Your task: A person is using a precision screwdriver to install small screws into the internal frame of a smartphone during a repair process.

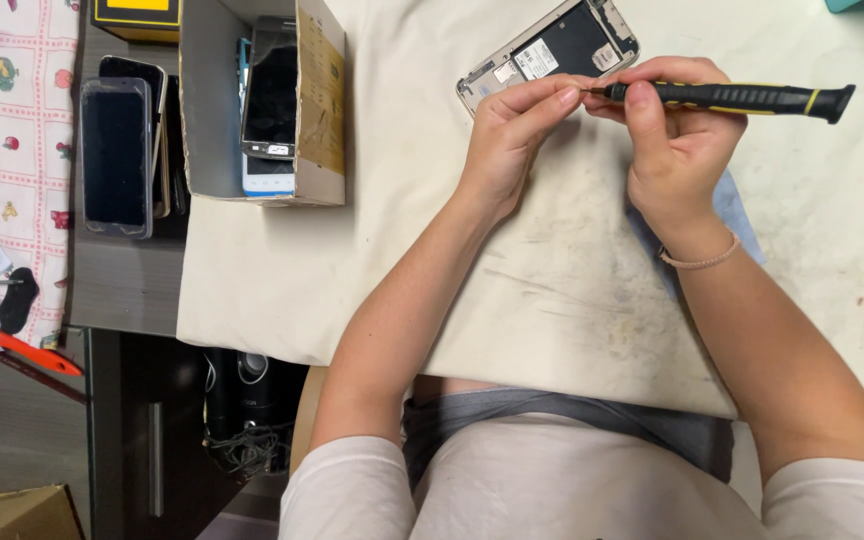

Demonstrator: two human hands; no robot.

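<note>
Hands at worktop (pixel 572 290) | right hand (pixel 674 150): grip closed on black-and-yellow screwdriver (pixel 742 98) | left hand (pixel 512 140): fingertips pinched at screwdriver tip | opened phone (pixel 552 50) lying just behind

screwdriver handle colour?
Black with yellow bands; the screwdriver is in the right hand, seen best in the head view.

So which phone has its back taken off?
The phone lying by the hands on the white cloth: its insides show. The phones in the cardboard box show dark screens.
</note>
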